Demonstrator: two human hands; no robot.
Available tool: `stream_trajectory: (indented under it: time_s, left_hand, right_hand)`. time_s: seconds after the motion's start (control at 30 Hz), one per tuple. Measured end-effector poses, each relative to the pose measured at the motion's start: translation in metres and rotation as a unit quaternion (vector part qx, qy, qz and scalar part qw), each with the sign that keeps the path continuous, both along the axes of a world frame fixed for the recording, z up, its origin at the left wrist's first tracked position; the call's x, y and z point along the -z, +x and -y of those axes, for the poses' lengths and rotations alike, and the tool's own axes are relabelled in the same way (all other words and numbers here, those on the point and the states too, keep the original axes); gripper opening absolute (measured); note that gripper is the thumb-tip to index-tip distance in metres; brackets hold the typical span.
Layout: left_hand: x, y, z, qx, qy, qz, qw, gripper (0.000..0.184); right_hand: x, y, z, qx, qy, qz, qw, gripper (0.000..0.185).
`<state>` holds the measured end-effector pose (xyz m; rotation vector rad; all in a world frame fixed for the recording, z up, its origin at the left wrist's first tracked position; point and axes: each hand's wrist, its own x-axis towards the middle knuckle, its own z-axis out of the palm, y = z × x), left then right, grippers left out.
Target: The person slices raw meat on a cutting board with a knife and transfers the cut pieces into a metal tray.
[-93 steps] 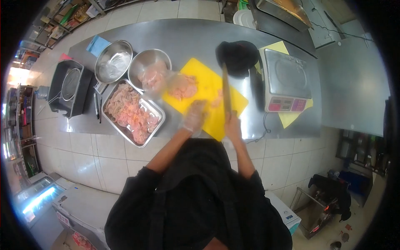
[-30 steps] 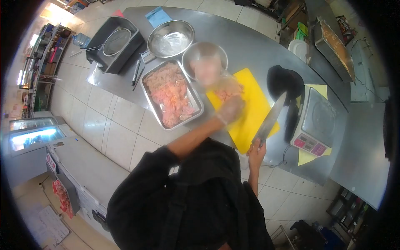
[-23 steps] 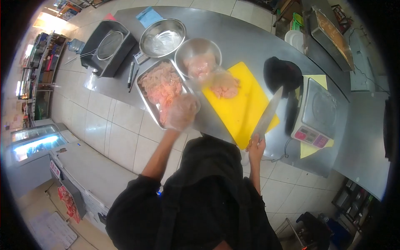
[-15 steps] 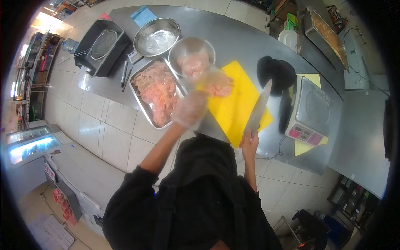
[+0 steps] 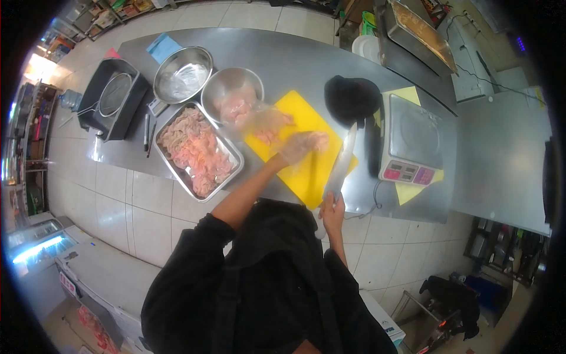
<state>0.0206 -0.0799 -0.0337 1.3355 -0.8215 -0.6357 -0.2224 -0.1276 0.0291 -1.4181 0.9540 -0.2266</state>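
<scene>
Over the yellow cutting board (image 5: 306, 180) my left hand (image 5: 296, 147), in a clear glove, has its fingers closed on a pink piece of raw meat (image 5: 319, 141). My right hand (image 5: 332, 207) grips a large knife (image 5: 342, 162), its blade pointing away from me above the board's right side. More raw meat (image 5: 272, 131) lies at the board's upper left, partly behind a blurred patch. A steel bowl (image 5: 250, 78) with large meat pieces stands left of the board. Nearer me is a metal tray (image 5: 236, 160) heaped with cut meat (image 5: 197, 150).
A second steel bowl (image 5: 187, 59) stands farther left, beyond a marker (image 5: 147, 131). At the far left, a grey bin (image 5: 130, 112) holds a strainer (image 5: 115, 94). A black cloth-like item (image 5: 352, 100) and a scale (image 5: 413, 133) are on the right.
My left hand has moved from beside the tray to the board and now holds a meat piece. The knife remains in my right hand. The camera view has turned.
</scene>
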Motion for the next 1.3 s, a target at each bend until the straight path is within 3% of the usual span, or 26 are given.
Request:
stream_trajectory:
  time_s: [0.03,0.1,0.17,0.2,0.23,0.27,0.33,0.4,0.43,0.5,0.57,0.7,0.8,0.87,0.9,0.97,1.1,1.13,1.17,1.2,1.23,1.27,1.3]
  left_hand:
    - [0.051,-0.004,0.013,0.055,-0.028,-0.095,0.994,0.041]
    - [0.079,-0.01,0.017,0.11,-0.053,-0.19,0.974,0.043]
    - [0.06,-0.018,-0.001,0.107,0.107,-0.077,0.985,0.047]
    - [0.042,-0.019,-0.009,0.109,0.16,-0.038,0.98,0.048]
    - [-0.005,-0.017,-0.018,0.078,0.27,0.068,0.957,0.05]
    - [-0.031,-0.018,-0.025,0.045,0.373,0.173,0.91,0.052]
    - [-0.022,-0.018,-0.028,0.018,0.392,0.172,0.904,0.053]
    - [0.009,-0.018,-0.033,-0.013,0.411,0.171,0.895,0.053]
    - [0.04,-0.019,-0.038,-0.035,0.389,0.204,0.898,0.052]
    - [0.049,-0.021,-0.052,-0.053,0.368,0.236,0.898,0.05]
    - [0.03,-0.028,-0.069,-0.042,0.319,0.29,0.901,0.046]
    - [0.026,-0.037,-0.078,-0.079,0.34,0.304,0.886,0.038]
    - [0.021,-0.039,-0.068,-0.125,0.301,0.218,0.92,0.033]
    - [0.026,-0.043,-0.054,-0.16,0.173,0.018,0.972,0.037]
    - [0.025,-0.044,-0.046,-0.161,0.173,0.019,0.972,0.037]
    - [0.001,-0.042,-0.026,-0.146,0.048,-0.099,0.983,0.035]
    - [-0.047,-0.037,0.015,-0.08,-0.076,-0.117,0.987,0.031]
    - [-0.051,-0.036,0.02,-0.08,-0.072,0.098,0.989,0.032]
    - [-0.053,-0.037,0.024,-0.078,-0.065,0.308,0.946,0.034]
    - [-0.046,-0.041,0.025,-0.077,-0.065,0.309,0.946,0.034]
    - [-0.041,-0.045,0.023,-0.042,0.058,0.445,0.892,0.031]
    - [-0.035,-0.05,0.022,-0.005,0.178,0.566,0.805,0.029]
    - [-0.029,-0.054,0.015,-0.003,0.177,0.566,0.805,0.029]
  right_hand:
    - [-0.001,0.001,0.0,0.003,0.004,0.006,1.0,0.031]
    - [0.0,0.003,0.002,0.0,-0.008,0.001,1.0,0.032]
    - [0.007,0.004,0.007,-0.004,-0.019,-0.003,1.0,0.033]
    - [0.016,0.005,0.012,-0.059,-0.108,-0.04,0.992,0.035]
    - [0.023,0.004,0.014,-0.112,-0.193,-0.079,0.972,0.037]
    - [0.021,0.005,0.011,-0.108,-0.19,-0.082,0.972,0.037]
    - [0.006,0.015,0.008,-0.225,-0.267,-0.25,0.903,0.04]
    - [-0.013,0.022,0.008,-0.228,-0.251,-0.275,0.9,0.039]
    - [-0.017,0.025,0.008,-0.233,-0.234,-0.3,0.895,0.039]
    - [-0.016,0.03,0.011,-0.232,-0.231,-0.3,0.896,0.038]
    - [-0.014,0.03,0.01,-0.226,-0.228,-0.302,0.898,0.037]
    - [0.002,0.029,0.008,-0.219,-0.242,-0.298,0.897,0.036]
    - [0.003,0.025,0.006,-0.205,-0.232,-0.273,0.911,0.034]
    - [-0.001,0.023,0.006,-0.201,-0.222,-0.258,0.919,0.034]
    - [-0.004,0.021,0.007,-0.187,-0.219,-0.226,0.931,0.032]
    - [-0.008,0.016,0.011,-0.171,-0.218,-0.192,0.942,0.032]
    - [-0.003,0.001,0.024,-0.088,-0.197,-0.154,0.964,0.032]
    - [0.003,-0.003,0.028,-0.061,-0.198,-0.162,0.965,0.032]
    - [0.009,-0.008,0.03,-0.059,-0.198,-0.162,0.965,0.032]
    - [0.015,-0.013,0.032,-0.028,-0.205,-0.128,0.97,0.028]
    - [0.016,-0.015,0.034,0.004,-0.212,-0.093,0.973,0.025]
    - [0.016,-0.018,0.037,0.008,-0.186,-0.107,0.977,0.024]
    - [0.018,-0.021,0.036,0.011,-0.185,-0.107,0.977,0.024]
